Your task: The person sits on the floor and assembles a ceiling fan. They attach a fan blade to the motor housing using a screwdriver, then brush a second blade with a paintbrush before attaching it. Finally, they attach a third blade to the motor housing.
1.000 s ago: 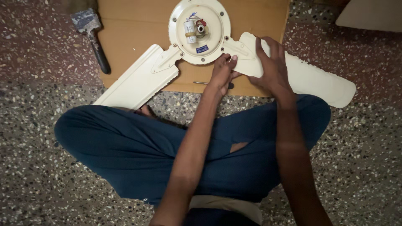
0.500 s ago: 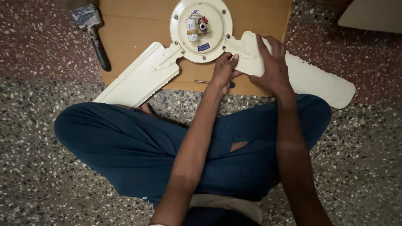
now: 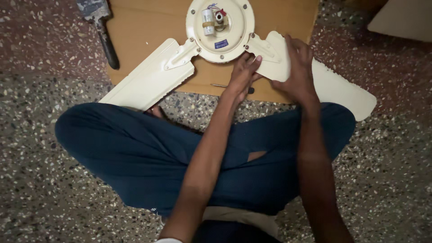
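A cream ceiling fan lies upside down on a sheet of brown cardboard [image 3: 144, 27]. Its round motor hub [image 3: 220, 42] shows a small capacitor and wires at the middle. One blade [image 3: 148, 81] runs out to the lower left, another [image 3: 342, 90] to the right. My left hand [image 3: 243, 72] sits at the inner end of the right blade, fingertips curled on its edge by the metal bracket [image 3: 263, 47]. My right hand [image 3: 294, 67] lies across the same blade just beyond, fingers spread over it and thumb at its near edge.
A thin screwdriver [image 3: 220, 85] lies on the cardboard under my left hand. A worn paintbrush [image 3: 101, 27] rests at the cardboard's left edge. A pale flat piece [image 3: 400, 20] is at the top right. My crossed legs in blue trousers [image 3: 135, 148] rest on speckled floor.
Both hands stay on the right blade. My left hand's fingertips have crept slightly toward the bracket and hub.
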